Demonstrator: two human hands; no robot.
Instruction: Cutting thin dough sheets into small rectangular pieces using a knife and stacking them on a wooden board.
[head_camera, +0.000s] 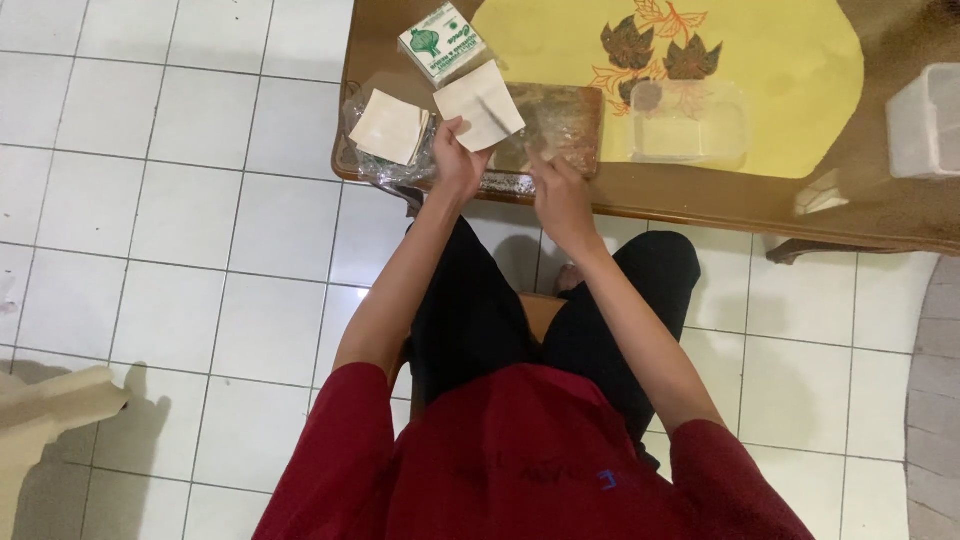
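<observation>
Person sitting at a brown wooden surface (700, 200), camera looking down over a red shirt and black trousers.

Hard to make out: right hand (562, 195) is blurring, resting near the edge of a board wrapped in crinkled clear plastic (565, 120); cannot tell whether its fingers are clenched or released. The board's contents are lost under glare. At 3 o'clock, a pale translucent box (925, 120) is being cut off by the frame edge.

Left hand (457, 160) is holding up a thin square cream-coloured sheet (480, 105), fingers pinching its lower corner; the sheet is tilting above the board's left end, at 12 o'clock from the hand.

At 9 o'clock from that sheet, a stack of matching cream square sheets (390, 125) is lying on loose clear plastic wrap. At 11 o'clock, a square white packet with green print (442, 42) is sitting tilted near the surface's far corner.

At 2 o'clock from the right hand, a clear rectangular plastic container (688, 122) is standing on a yellow mat with dark leaf motifs (780, 60). Floor is white glossy tile (150, 200).
</observation>
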